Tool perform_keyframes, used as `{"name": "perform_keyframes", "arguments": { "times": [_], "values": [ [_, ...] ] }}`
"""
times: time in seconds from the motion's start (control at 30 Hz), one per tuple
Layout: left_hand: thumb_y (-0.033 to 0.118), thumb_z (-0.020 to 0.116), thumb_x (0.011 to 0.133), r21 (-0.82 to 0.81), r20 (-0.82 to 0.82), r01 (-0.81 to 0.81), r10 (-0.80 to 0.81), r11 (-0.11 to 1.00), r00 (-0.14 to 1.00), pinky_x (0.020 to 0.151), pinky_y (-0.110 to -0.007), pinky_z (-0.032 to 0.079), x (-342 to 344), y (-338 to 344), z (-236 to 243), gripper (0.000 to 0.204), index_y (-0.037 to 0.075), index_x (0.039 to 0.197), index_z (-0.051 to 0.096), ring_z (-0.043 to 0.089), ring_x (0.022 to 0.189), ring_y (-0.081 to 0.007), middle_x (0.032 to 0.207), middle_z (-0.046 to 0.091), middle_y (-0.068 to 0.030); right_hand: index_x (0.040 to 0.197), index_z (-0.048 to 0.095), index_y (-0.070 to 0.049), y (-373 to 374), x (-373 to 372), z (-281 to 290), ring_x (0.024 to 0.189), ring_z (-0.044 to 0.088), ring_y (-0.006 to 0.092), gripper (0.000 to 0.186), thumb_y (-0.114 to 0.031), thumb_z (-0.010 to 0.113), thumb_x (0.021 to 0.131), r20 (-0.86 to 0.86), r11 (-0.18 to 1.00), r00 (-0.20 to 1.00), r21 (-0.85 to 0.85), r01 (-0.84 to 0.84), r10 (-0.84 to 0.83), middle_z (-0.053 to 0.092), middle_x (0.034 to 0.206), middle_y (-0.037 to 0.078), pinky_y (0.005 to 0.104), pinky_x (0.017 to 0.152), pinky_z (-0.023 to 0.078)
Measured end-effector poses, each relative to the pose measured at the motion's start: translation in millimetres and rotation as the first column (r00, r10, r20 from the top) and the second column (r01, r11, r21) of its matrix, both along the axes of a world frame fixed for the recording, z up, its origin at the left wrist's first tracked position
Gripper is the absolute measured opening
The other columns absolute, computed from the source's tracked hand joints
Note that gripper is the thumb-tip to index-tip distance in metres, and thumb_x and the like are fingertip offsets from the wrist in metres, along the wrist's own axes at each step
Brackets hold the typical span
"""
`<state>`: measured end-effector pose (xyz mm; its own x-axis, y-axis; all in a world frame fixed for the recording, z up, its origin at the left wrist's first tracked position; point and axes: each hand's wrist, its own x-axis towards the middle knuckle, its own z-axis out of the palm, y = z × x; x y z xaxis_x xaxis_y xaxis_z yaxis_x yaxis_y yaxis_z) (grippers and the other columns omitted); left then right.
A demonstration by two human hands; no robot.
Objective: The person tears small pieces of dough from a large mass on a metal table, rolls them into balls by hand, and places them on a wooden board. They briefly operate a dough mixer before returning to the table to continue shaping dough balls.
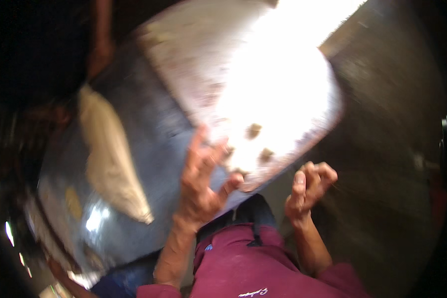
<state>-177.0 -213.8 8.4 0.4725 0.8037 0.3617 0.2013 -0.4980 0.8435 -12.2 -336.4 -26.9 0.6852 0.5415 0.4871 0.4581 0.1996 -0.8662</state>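
Note:
My left hand [201, 184] is raised over the near corner of a pale, dusty-looking board [184, 54], its fingers spread and nothing seen in them. Several small brownish lumps, perhaps dough, sit on that corner; one lump [255, 130] and another lump [266, 155] lie just beyond my fingertips. Off the board's right edge, my right hand [310, 188] is held up with fingers curled and the thumb close against them. Whatever the right hand may hold does not show. Glare washes out much of the board, and motion blurs the view.
A long cream-coloured bag-like shape [109, 149], tapered at both ends, lies on the dark shiny table [154, 124] at left. Another person's hand [100, 54] is by its far end. Someone's arm [67, 278] shows at lower left. Dark floor [382, 149] stretches away on the right.

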Motion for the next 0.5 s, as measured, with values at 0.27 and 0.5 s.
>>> {"name": "perform_keyframes", "arguments": {
  "times": [0.27,0.5],
  "values": [
    [0.000,0.067,0.090,-0.768,0.102,-0.389,0.697,0.508,0.710,0.077,-0.029,0.058,-217,-121,10,0.026,0.007,0.105,0.046,0.066,0.091,-0.0153,0.135,0.049,-0.0198,0.096,0.053,-0.005,70,-223,6,0.075,0.058,0.0358,0.023,-0.009,0.070,0.081,0.139,0.553,0.553,-0.432,-0.713,0.822,0.056,0.089,0.013,0.0438,0.066,0.048],
    [0.042,0.051,0.102,-0.772,0.478,0.610,0.797,0.180,0.370,0.107,-0.052,0.044,-228,-72,-14,0.045,0.015,0.137,0.045,0.049,0.129,-0.0360,0.140,0.051,-0.0138,0.093,0.053,0.000,36,-267,40,0.056,0.061,0.0256,0.024,0.002,0.072,0.078,0.097,0.558,0.551,-0.194,-0.807,0.829,0.058,0.072,0.013,0.0345,0.048,0.048]
  ]
}}
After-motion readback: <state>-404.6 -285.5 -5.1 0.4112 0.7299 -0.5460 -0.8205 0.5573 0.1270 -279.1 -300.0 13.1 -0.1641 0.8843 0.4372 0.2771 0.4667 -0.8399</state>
